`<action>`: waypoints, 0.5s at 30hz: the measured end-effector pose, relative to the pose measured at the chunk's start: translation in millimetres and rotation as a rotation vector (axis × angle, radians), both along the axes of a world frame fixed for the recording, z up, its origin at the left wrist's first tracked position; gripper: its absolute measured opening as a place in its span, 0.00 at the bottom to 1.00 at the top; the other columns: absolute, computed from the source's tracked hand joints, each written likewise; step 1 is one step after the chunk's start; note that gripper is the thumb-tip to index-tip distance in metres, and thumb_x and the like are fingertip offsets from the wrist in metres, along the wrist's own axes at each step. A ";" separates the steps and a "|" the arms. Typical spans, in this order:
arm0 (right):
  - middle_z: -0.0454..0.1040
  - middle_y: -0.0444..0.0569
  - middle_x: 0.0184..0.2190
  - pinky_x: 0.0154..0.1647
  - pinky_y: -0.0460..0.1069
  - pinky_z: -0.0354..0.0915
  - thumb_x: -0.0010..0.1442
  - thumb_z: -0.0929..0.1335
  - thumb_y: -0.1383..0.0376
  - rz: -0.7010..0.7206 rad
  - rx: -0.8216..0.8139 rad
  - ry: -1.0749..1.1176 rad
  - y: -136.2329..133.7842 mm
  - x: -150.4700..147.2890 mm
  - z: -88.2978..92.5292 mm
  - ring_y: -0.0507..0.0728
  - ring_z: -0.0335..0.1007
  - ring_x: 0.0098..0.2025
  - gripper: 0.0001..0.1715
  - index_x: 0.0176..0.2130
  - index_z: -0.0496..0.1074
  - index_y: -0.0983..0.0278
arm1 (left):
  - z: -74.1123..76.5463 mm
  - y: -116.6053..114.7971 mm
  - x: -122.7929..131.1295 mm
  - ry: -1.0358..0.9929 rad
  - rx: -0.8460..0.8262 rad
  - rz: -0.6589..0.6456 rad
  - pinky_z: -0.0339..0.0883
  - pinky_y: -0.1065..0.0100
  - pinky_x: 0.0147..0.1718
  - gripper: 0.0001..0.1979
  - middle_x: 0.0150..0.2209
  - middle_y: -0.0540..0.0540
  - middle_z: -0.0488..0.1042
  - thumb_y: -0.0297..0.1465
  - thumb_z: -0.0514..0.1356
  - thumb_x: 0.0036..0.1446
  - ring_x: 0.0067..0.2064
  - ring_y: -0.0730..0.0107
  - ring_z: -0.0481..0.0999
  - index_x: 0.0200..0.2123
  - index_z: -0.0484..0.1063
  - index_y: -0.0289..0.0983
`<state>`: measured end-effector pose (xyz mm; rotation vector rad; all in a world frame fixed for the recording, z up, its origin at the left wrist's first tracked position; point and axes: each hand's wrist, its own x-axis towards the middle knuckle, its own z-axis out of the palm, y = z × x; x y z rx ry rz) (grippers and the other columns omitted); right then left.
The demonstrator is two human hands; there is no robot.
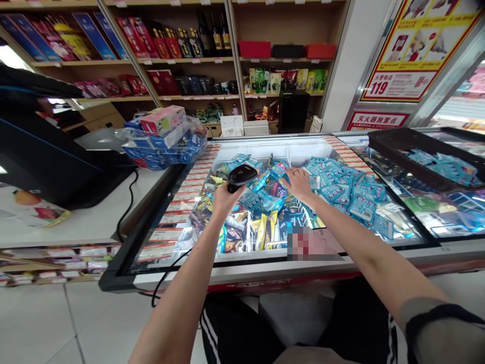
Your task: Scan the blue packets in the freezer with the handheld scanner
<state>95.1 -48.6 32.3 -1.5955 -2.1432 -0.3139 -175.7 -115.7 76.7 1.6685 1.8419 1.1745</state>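
Observation:
My left hand (pixel 224 199) is wrapped round the handle of a black barcode scanner (pixel 241 175), its head turned away from me. My right hand (pixel 299 183) reaches over the chest freezer with its fingers apart, close to a few small blue packets (pixel 279 169); whether it touches them I cannot tell. A large spread of flat blue packets (pixel 337 184) lies just right of that hand. Under and around the hands are wrapped ice creams, among them yellow packs (pixel 261 230) between white wire dividers (pixel 249 230).
The freezer's near rim (pixel 242 268) runs in front of me. At the right, a black tray (pixel 401 144) holds more blue packets. Bagged boxes (pixel 166 134) and a black checkout machine (pixel 56 151) stand on the left counter. A black cable (pixel 161 278) hangs by my left arm.

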 end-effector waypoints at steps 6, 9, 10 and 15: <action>0.60 0.55 0.60 0.59 0.57 0.51 0.63 0.57 0.47 0.184 -0.080 0.041 44.8 -53.8 -6.1 0.63 0.50 0.61 0.34 0.61 0.58 0.63 | 7.0 13.2 -23.2 -0.093 0.024 0.118 0.64 0.69 0.27 0.21 0.25 0.46 0.73 0.43 0.61 0.44 0.30 0.63 0.74 0.36 0.73 0.33; 0.55 0.55 0.63 0.60 0.58 0.50 0.62 0.56 0.44 0.238 -0.124 0.064 66.4 -85.3 -6.7 0.64 0.47 0.64 0.38 0.63 0.55 0.61 | 6.6 25.1 -35.4 -0.072 0.033 0.148 0.64 0.68 0.28 0.21 0.28 0.46 0.74 0.42 0.62 0.43 0.32 0.62 0.74 0.37 0.73 0.33; 0.53 0.54 0.64 0.61 0.58 0.50 0.62 0.55 0.43 0.251 -0.138 0.073 73.7 -95.4 -6.5 0.64 0.46 0.64 0.38 0.63 0.53 0.60 | 5.8 29.7 -39.5 -0.071 0.034 0.153 0.64 0.68 0.28 0.21 0.29 0.46 0.74 0.42 0.62 0.42 0.33 0.62 0.74 0.38 0.72 0.33; 0.47 0.52 0.66 0.61 0.62 0.50 0.61 0.54 0.42 0.255 -0.229 0.111 111.2 -133.6 -2.2 0.66 0.41 0.66 0.40 0.65 0.48 0.57 | -0.8 49.9 -60.8 -0.169 0.038 0.133 0.67 0.66 0.31 0.23 0.32 0.46 0.74 0.38 0.64 0.41 0.35 0.62 0.74 0.41 0.70 0.34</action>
